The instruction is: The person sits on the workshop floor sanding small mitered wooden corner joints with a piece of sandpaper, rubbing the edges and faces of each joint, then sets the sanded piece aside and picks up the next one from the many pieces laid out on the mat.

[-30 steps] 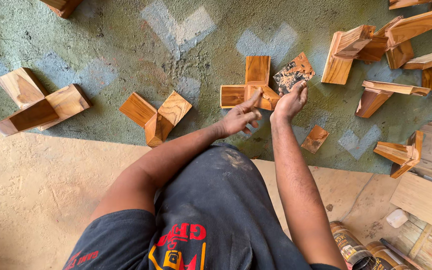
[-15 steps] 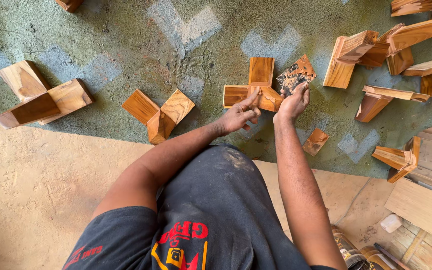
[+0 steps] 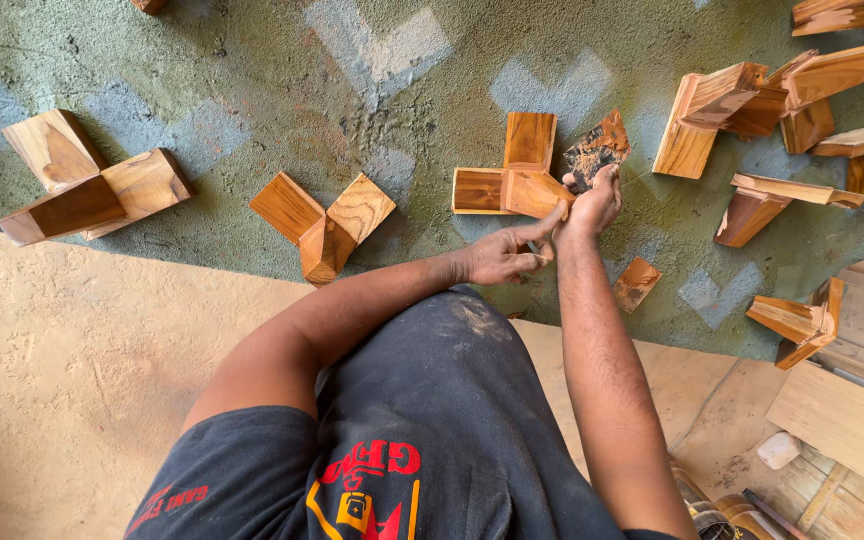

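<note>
A three-armed wooden joint piece (image 3: 512, 178) lies on the green mat (image 3: 252, 90) in front of me. My left hand (image 3: 505, 253) rests at its near arm, one finger stretched onto the wood. My right hand (image 3: 595, 200) grips a worn, dusty piece of sandpaper (image 3: 595, 150) and presses it against the right side of the joint piece.
More three-armed wooden pieces lie around: one to the left (image 3: 324, 222), another at far left (image 3: 77, 190), several at upper right (image 3: 742, 110) and right (image 3: 797, 318). A small wood block (image 3: 636, 283) sits by my right forearm. Planks (image 3: 852, 420) and cans (image 3: 707, 510) are at lower right.
My left hand has slid a little nearer along the joint piece. My right hand keeps the sandpaper against the wood, shifted slightly.
</note>
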`<act>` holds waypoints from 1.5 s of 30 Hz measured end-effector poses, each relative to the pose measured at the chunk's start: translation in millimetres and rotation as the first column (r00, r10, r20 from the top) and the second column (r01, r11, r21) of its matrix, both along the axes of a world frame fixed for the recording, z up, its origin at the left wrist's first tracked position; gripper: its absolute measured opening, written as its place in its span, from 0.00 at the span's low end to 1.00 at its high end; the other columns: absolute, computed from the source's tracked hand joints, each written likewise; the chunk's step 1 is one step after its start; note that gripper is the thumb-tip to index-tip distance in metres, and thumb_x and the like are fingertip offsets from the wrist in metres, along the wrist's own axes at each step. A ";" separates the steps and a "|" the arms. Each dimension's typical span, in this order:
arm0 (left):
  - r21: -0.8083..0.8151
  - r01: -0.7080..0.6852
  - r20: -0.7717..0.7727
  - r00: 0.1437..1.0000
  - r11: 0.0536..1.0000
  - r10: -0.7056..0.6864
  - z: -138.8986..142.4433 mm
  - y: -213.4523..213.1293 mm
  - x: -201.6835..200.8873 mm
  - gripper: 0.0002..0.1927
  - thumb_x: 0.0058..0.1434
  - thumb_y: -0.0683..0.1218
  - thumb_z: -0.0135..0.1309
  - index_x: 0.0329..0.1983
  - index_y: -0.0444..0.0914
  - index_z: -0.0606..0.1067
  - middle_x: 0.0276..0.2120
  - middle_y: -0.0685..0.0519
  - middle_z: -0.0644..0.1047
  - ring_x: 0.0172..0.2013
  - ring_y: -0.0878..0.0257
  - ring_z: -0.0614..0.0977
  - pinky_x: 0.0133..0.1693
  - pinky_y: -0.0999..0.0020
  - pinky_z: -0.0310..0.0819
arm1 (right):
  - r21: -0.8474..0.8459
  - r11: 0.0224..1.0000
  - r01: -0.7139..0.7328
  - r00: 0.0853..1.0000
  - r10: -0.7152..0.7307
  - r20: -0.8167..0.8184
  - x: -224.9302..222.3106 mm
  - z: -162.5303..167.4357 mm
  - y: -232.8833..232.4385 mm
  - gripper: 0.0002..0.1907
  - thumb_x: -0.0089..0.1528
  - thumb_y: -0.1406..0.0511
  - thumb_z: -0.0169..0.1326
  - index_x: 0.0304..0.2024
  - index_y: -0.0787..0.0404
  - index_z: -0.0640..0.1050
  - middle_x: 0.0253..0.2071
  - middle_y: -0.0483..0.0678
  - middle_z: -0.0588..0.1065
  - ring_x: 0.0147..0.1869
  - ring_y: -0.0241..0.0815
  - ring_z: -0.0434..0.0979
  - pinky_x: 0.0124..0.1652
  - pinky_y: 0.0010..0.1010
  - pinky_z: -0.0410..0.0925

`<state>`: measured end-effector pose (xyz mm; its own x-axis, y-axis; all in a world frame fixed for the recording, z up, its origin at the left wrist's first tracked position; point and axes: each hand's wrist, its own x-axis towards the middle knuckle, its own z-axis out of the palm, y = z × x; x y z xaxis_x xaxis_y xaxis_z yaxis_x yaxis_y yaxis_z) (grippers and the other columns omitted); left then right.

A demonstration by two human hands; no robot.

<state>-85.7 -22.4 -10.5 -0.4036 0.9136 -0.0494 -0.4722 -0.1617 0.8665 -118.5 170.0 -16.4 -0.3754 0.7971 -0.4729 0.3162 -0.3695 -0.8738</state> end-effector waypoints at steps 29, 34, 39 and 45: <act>-0.210 -0.170 -0.391 0.917 0.963 0.077 13.7 -10.4 -15.2 0.36 0.64 0.45 0.53 0.77 0.48 0.63 0.42 0.51 0.82 0.39 0.69 0.81 0.44 0.70 0.77 | 0.288 0.957 0.029 0.999 -0.037 0.025 66.8 -12.0 -7.6 0.30 0.72 0.53 0.44 0.67 0.70 0.70 0.71 0.60 0.69 0.73 0.50 0.67 0.70 0.39 0.57; -0.159 0.002 -0.035 0.999 0.987 -0.007 14.2 -12.6 -11.0 0.31 0.66 0.44 0.50 0.75 0.48 0.68 0.44 0.55 0.83 0.40 0.71 0.84 0.42 0.74 0.83 | 0.240 0.970 0.042 0.999 -0.034 -0.039 67.4 -12.2 -3.7 0.31 0.72 0.55 0.45 0.70 0.68 0.63 0.73 0.57 0.63 0.76 0.47 0.63 0.72 0.38 0.54; -0.564 -0.094 0.001 0.993 0.820 0.115 17.4 -21.4 -50.3 0.32 0.64 0.44 0.47 0.74 0.55 0.67 0.32 0.54 0.79 0.31 0.73 0.80 0.31 0.77 0.82 | 0.177 0.984 0.033 0.999 -0.026 -0.040 68.8 -7.2 -8.4 0.31 0.72 0.53 0.42 0.71 0.66 0.63 0.73 0.57 0.63 0.77 0.48 0.62 0.72 0.40 0.53; -0.428 -0.183 -0.261 0.963 0.885 0.073 30.1 -14.6 -40.6 0.34 0.61 0.45 0.51 0.73 0.52 0.64 0.58 0.62 0.75 0.26 0.72 0.79 0.33 0.77 0.81 | 0.185 0.983 0.005 1.000 -0.008 0.012 68.8 -0.4 -11.2 0.30 0.72 0.52 0.40 0.68 0.66 0.67 0.72 0.58 0.65 0.76 0.49 0.62 0.71 0.41 0.53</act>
<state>-126.4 -37.0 19.6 -0.5655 0.7566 -0.3283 -0.2520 0.2205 0.9423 -49.7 158.9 -16.8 -0.3649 0.8736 -0.3220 0.3259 -0.2041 -0.9231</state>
